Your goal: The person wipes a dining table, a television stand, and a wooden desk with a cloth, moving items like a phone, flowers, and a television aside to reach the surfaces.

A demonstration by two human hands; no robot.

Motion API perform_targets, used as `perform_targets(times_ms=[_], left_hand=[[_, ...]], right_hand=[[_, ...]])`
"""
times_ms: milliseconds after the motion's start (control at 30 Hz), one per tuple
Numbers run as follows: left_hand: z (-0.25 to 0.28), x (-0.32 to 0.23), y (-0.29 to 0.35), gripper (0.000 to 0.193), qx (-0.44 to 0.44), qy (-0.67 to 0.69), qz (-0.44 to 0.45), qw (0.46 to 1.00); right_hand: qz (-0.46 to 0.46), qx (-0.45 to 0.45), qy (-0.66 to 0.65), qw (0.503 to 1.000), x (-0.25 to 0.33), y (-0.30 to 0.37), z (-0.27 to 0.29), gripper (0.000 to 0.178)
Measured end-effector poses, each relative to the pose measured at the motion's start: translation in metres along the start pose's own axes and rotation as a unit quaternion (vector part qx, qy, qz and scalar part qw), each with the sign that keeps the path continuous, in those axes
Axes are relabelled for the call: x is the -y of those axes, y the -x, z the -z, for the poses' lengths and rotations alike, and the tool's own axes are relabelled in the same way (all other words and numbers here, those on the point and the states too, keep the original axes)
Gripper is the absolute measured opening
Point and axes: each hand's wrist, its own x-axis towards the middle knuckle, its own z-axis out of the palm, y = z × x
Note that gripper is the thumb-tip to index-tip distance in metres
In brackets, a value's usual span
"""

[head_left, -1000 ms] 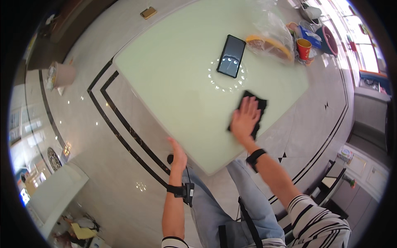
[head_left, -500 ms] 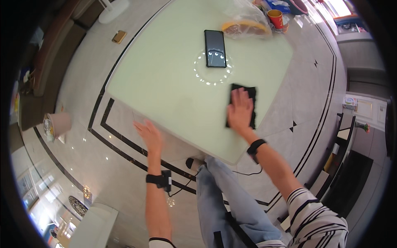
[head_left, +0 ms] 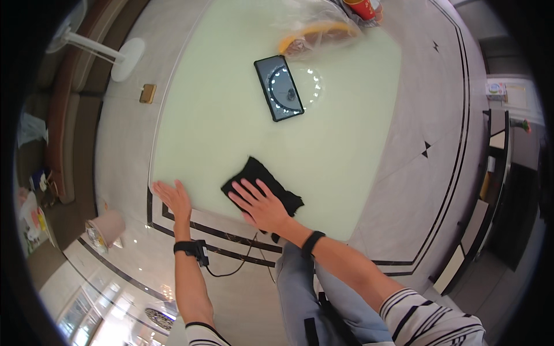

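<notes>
My right hand (head_left: 258, 205) lies flat with fingers spread on a black cloth (head_left: 254, 171), pressing it against the pale green glass tabletop (head_left: 340, 167) near its front edge. Part of the cloth hangs over that edge beside my legs. My left hand (head_left: 175, 200) is held with its fingers stretched out at the table's near left corner, holding nothing; whether it touches the edge I cannot tell. Farther back on the table lies a black-framed phone or tablet (head_left: 279, 88), tilted, its screen reflecting a ring of ceiling lights.
At the table's far side are a clear plastic bag (head_left: 320, 37) with something orange-rimmed in it and a red cup (head_left: 362, 8). On the floor at left stand a pinkish bin (head_left: 109, 228) and a white fan base (head_left: 128, 60). A low cabinet (head_left: 479, 213) runs along the right.
My right hand has slid the black cloth leftward across the tabletop to the front edge. My left hand has shifted left in view. The whole view has turned and moved too.
</notes>
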Motion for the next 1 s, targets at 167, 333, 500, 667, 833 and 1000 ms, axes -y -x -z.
perform_targets(times_ms=[167,333,500,667,833,1000], left_hand=[[0.002,-0.003,-0.028,0.074,0.032,-0.058,0.053,0.996],[0.013,0.054,-0.068,0.068,-0.026,-0.067,-0.032,0.997],[0.013,0.097,-0.074,0.069,0.074,0.066,-0.042,0.994],[0.046,0.021,-0.089,0.070,0.229,0.109,0.033,0.967],[0.039,0.047,-0.127,0.070,0.287,0.183,-0.029,0.940],[0.035,0.048,-0.132,0.079,0.333,0.175,-0.016,0.926]], right_hand=[[-0.173,-0.025,0.107,0.979,-0.100,0.068,0.049,0.070],[-0.459,-0.166,0.194,0.851,-0.197,0.087,0.087,0.063],[-0.418,-0.088,0.267,0.864,-0.074,-0.028,0.003,0.067],[-0.209,-0.100,0.080,0.969,0.083,-0.159,-0.074,0.063],[-0.129,-0.099,0.045,0.986,0.141,-0.195,-0.100,0.062],[-0.311,-0.089,0.115,0.939,0.052,-0.097,-0.040,0.068]])
